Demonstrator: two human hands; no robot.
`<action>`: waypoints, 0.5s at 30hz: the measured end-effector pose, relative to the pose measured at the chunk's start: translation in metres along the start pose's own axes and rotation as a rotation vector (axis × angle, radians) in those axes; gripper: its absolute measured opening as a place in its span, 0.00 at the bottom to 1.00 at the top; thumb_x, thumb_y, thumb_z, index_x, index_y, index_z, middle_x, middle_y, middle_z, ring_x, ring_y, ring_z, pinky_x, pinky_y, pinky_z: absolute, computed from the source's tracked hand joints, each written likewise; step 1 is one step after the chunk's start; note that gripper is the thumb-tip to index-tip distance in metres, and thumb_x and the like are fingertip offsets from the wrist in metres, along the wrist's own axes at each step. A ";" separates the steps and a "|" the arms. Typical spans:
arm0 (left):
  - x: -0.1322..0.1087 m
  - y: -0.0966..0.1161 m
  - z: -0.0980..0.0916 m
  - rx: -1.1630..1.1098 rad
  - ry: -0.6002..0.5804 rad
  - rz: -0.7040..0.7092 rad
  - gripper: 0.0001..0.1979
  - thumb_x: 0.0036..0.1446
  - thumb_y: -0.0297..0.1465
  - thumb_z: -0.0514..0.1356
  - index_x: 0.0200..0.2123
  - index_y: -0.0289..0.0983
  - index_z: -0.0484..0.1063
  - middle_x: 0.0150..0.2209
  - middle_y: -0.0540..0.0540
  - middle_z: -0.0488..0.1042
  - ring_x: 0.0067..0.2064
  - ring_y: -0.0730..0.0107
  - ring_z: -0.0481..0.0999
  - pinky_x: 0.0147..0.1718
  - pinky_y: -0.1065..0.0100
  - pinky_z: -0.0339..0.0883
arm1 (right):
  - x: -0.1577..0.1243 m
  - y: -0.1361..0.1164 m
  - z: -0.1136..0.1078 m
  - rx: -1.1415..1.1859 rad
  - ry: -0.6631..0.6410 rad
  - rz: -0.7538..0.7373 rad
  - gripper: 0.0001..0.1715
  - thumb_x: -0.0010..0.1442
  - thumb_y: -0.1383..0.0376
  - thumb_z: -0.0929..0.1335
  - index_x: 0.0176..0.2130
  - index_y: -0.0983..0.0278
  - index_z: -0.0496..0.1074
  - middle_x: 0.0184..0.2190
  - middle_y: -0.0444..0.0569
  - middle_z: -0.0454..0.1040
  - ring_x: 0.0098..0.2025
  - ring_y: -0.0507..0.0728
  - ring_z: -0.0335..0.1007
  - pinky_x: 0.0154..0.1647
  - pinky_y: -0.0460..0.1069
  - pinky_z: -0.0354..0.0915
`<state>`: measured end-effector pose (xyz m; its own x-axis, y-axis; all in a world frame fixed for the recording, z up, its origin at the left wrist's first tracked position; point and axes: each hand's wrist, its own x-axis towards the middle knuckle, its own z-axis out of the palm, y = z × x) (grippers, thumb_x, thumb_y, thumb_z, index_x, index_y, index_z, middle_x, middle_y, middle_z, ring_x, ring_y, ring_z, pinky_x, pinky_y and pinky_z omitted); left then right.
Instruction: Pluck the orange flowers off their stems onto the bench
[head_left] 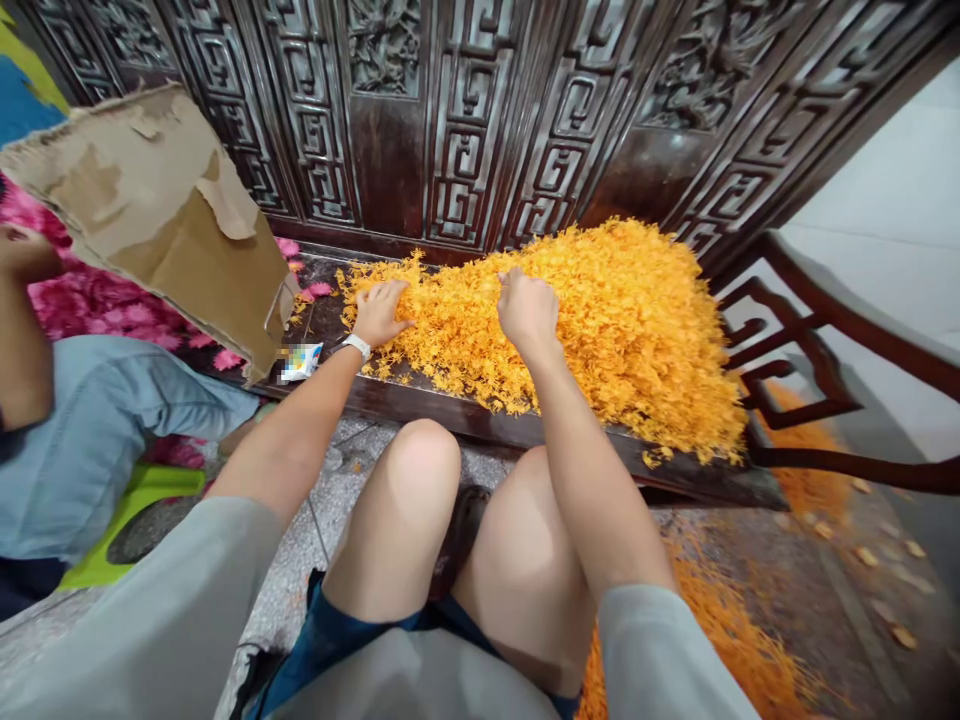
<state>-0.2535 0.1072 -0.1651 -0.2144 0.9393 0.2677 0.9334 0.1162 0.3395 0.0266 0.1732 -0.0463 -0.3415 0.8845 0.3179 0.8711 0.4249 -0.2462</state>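
A heap of small orange-yellow flower petals [607, 330] covers most of a dark wooden bench seat [330, 335]. My left hand [379, 313], with a white wristband on its wrist, lies palm down on the heap's left side, fingers apart and holding nothing. My right hand [529, 310] presses into the petals near the middle, fingers curled downward. Its fingertips are buried, so I cannot tell whether it holds any petals. A few loose petals are scattered along the seat's front edge.
A carved dark wood panel [465, 120] rises behind the seat. A torn cardboard sheet [142, 200] leans at left over pink petals [105, 305]. A person in a blue shirt [90, 440] sits on a green stool [135, 510]. Orange petals [720, 640] lie on the floor.
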 end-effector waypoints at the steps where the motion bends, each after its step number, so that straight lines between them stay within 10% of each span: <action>1: -0.001 0.000 0.000 0.010 0.019 -0.026 0.46 0.60 0.48 0.65 0.76 0.40 0.56 0.78 0.35 0.55 0.75 0.36 0.54 0.69 0.42 0.48 | 0.000 0.004 -0.002 0.011 0.023 0.023 0.25 0.79 0.58 0.57 0.53 0.69 0.77 0.38 0.64 0.79 0.40 0.66 0.75 0.41 0.57 0.63; 15: -0.011 0.000 -0.001 -0.040 -0.043 -0.165 0.49 0.55 0.56 0.66 0.74 0.39 0.60 0.74 0.33 0.62 0.72 0.35 0.59 0.69 0.39 0.53 | 0.028 0.041 0.021 0.575 0.168 0.411 0.29 0.78 0.53 0.55 0.34 0.62 0.71 0.26 0.48 0.63 0.27 0.57 0.59 0.31 0.53 0.60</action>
<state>-0.2513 0.0966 -0.1671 -0.3502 0.9218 0.1664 0.8741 0.2577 0.4118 0.0451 0.2193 -0.0662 0.0725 0.9725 0.2215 0.5784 0.1399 -0.8037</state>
